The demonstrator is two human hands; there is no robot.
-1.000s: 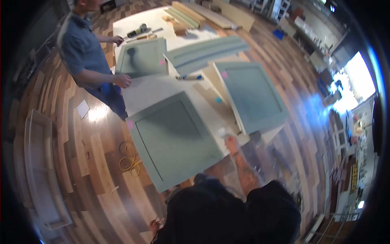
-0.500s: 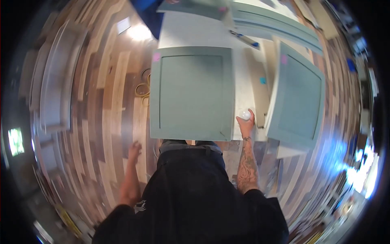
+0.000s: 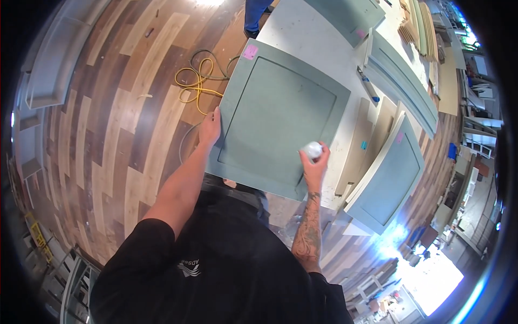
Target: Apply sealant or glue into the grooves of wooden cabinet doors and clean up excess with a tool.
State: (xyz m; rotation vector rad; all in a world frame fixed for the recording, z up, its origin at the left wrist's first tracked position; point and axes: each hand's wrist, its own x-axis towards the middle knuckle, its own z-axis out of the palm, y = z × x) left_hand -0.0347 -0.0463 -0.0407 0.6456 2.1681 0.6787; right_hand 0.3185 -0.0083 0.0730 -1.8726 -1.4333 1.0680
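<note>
A grey-green cabinet door (image 3: 278, 102) with a recessed panel lies on a white-topped table in front of me, a pink sticky note (image 3: 250, 52) at its far left corner. My left hand (image 3: 210, 128) is closed on the door's left edge, with some of its fingers hidden. Over the door's near right part, my right hand (image 3: 315, 164) grips a small white rounded object (image 3: 313, 150). Its exact kind is too blurred to tell.
Right of the door lie a long board (image 3: 372, 135), another green door (image 3: 394, 173), green trim pieces (image 3: 402, 81) and a blue-handled tool (image 3: 368, 85). A yellow cord (image 3: 198, 81) coils on the plank floor. Someone's blue-trousered leg (image 3: 253, 16) stands at the table's far left.
My left hand has come up from beside my body to the door's left edge. My right hand has carried the white object from beside the door to over it. The view has turned.
</note>
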